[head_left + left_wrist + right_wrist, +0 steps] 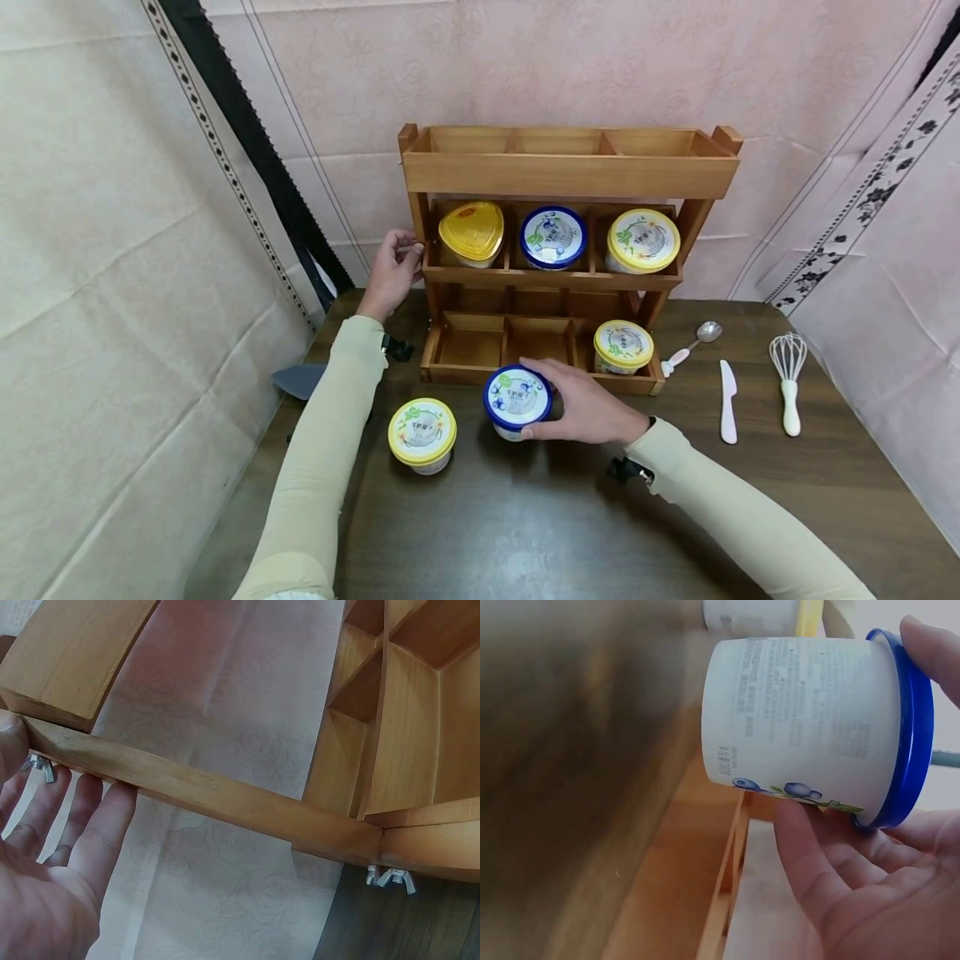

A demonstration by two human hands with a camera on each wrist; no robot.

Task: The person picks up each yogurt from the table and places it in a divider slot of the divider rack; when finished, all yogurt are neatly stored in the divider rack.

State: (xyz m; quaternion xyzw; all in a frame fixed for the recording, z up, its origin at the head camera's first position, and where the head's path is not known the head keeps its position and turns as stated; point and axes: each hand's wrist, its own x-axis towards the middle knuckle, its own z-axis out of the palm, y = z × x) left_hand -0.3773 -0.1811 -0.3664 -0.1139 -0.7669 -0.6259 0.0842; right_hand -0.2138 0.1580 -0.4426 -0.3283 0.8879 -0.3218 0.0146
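Observation:
My right hand (581, 404) grips a paper tub with a blue lid (517, 396), thumb and fingers around its rim. The tub's white side (802, 712) shows blueberries and small print in the right wrist view, and it appears held just off the tabletop. A yellow-lidded tub (422, 433) stands on the table to its left. My left hand (392, 275) holds the left side post (195, 784) of a wooden tiered rack (570, 177), thumb on one face and fingers on the other. A wing nut (41, 766) sits by the thumb.
The middle tier bears a yellow-topped tub (472, 232), a blue-lidded tub (553, 237) and another yellow-lidded tub (642, 242). One more yellow-lidded tub (622, 346) sits bottom right. Right lie a spoon (693, 346), a knife (727, 404) and a whisk (789, 383); left, a grey-blue blade (300, 380).

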